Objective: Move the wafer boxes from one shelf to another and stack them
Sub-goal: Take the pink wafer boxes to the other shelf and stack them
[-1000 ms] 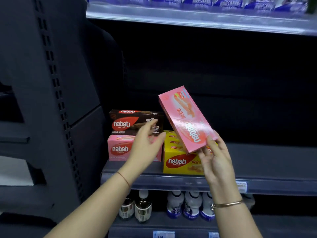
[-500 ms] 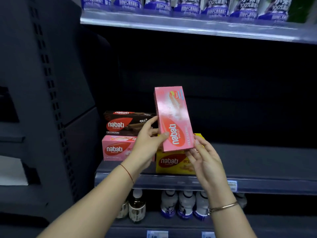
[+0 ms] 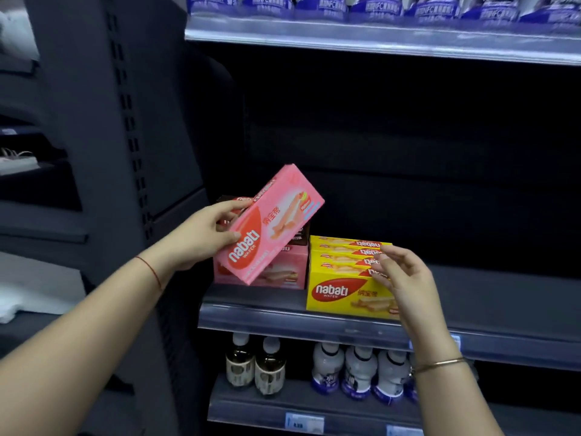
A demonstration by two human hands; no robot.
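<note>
My left hand (image 3: pixel 204 236) grips a pink Nabati wafer box (image 3: pixel 276 220) by its lower left end and holds it tilted in the air, in front of the left stack. That stack is a brown wafer box (image 3: pixel 298 236) on a pink wafer box (image 3: pixel 283 267), both mostly hidden behind the held box. To the right stand several yellow wafer boxes (image 3: pixel 338 291) packed front to back on the grey shelf (image 3: pixel 503 297). My right hand (image 3: pixel 405 278) hovers with fingers apart at the right end of the yellow boxes and holds nothing.
Bottles (image 3: pixel 327 371) line the lower shelf under the boxes. Blue-labelled cartons (image 3: pixel 377 4) fill the top shelf. A dark perforated upright (image 3: pixel 129 127) bounds the bay on the left. The grey shelf right of the yellow boxes is bare.
The pink box passed from both hands to my left hand alone and swung from upright to tilted, moving left. My right hand let go and dropped to the yellow boxes.
</note>
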